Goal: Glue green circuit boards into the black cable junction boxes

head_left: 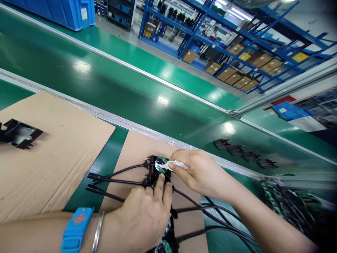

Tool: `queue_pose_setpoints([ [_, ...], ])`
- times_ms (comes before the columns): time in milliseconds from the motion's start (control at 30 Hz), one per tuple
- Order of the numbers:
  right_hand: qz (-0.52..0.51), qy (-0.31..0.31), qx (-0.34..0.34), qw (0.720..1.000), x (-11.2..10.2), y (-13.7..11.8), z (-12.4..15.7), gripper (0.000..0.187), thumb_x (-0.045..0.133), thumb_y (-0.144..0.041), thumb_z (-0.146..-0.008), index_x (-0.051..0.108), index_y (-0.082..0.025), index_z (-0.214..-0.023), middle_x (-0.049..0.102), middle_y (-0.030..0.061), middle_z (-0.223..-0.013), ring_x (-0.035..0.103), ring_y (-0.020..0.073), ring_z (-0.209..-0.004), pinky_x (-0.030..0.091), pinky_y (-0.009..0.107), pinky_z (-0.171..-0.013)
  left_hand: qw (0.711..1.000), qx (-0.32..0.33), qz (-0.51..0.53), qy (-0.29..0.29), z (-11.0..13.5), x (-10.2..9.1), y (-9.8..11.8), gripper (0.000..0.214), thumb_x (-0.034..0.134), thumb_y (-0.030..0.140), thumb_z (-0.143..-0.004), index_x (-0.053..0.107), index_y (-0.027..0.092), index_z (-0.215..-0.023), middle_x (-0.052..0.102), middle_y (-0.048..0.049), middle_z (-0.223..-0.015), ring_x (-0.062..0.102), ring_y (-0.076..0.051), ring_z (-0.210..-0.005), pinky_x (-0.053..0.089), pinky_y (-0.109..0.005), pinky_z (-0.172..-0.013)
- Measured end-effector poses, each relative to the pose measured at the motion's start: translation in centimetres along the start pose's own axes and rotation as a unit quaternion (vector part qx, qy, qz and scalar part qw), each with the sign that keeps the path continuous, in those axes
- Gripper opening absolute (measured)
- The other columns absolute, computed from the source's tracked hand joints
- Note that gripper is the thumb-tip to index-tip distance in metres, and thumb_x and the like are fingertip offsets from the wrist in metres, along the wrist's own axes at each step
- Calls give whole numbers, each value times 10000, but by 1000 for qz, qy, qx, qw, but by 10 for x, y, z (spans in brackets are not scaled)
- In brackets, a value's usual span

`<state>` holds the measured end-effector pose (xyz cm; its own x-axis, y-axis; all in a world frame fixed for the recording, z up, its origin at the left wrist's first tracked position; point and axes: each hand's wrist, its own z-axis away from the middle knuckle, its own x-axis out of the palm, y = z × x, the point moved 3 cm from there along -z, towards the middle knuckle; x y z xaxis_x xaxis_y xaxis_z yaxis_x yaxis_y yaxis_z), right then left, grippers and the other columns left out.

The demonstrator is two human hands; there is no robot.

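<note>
Several black housings stand in a row on the cardboard, and black cables run out from both sides. A round green circuit board (161, 164) sits in the farthest housing (152, 178). My right hand (200, 172) pinches a slim white tool (180, 164), whose tip meets that board; its exact kind is unclear. My left hand (147, 214) rests on the row with fingers stretched out, steadying nothing visibly gripped and covering the middle housings. Below it, another round board (163, 247) shows in part. Cable ends with black connectors (96, 176) lie to the left.
An open black housing (21, 133) lies on the left cardboard sheet (60, 140). A metal strip (131, 127) crosses the green bench beyond the work. Toward the right are round parts (237, 149) and a bundle of wires (289, 203). Black cables (221, 211) trail rightward.
</note>
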<state>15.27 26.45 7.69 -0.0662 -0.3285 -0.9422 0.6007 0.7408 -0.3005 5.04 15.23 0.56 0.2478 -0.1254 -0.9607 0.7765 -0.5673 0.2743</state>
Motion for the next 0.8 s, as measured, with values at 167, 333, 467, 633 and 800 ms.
queue_pose_setpoints([
  [167,1,-4,-2,1000,2,0,5,256,409,-174,-918,556,-179,-708,611,45,-695,554,164,-666,405,285,-661,1000,-3,-4,-1,0,-2,-1,608,475,331,-899,394,24,-1417,428,-298,-1396,693,-277,-705,510,-321,-451],
  [333,-2,-5,1,1000,0,3,9,252,411,-181,-913,564,-181,-713,603,50,-682,560,174,-658,409,293,-650,1000,2,9,-2,1,-2,-1,593,441,319,-916,386,4,-1415,413,-305,-1405,696,-289,-757,523,-329,-470],
  [467,10,-1,23,1000,-3,9,13,228,430,-191,-904,588,-181,-739,602,46,-690,562,177,-660,404,290,-638,1000,4,5,-6,2,-1,-1,594,438,317,-917,382,5,-1419,398,-311,-1411,696,-293,-761,527,-333,-481],
  [633,17,10,23,1000,-4,13,13,216,432,-190,-898,582,-181,-742,620,47,-718,567,166,-674,405,275,-644,1000,4,12,-22,0,-1,-1,591,455,303,-905,394,6,-1412,382,-315,-1416,700,-294,-784,542,-340,-515],
  [800,43,10,0,999,-3,10,6,247,405,-203,-908,522,-186,-691,579,37,-669,514,151,-626,366,271,-608,1000,4,6,-26,-2,-3,-1,590,463,294,-900,401,-4,-1406,391,-319,-1405,700,-296,-753,541,-346,-488],
])
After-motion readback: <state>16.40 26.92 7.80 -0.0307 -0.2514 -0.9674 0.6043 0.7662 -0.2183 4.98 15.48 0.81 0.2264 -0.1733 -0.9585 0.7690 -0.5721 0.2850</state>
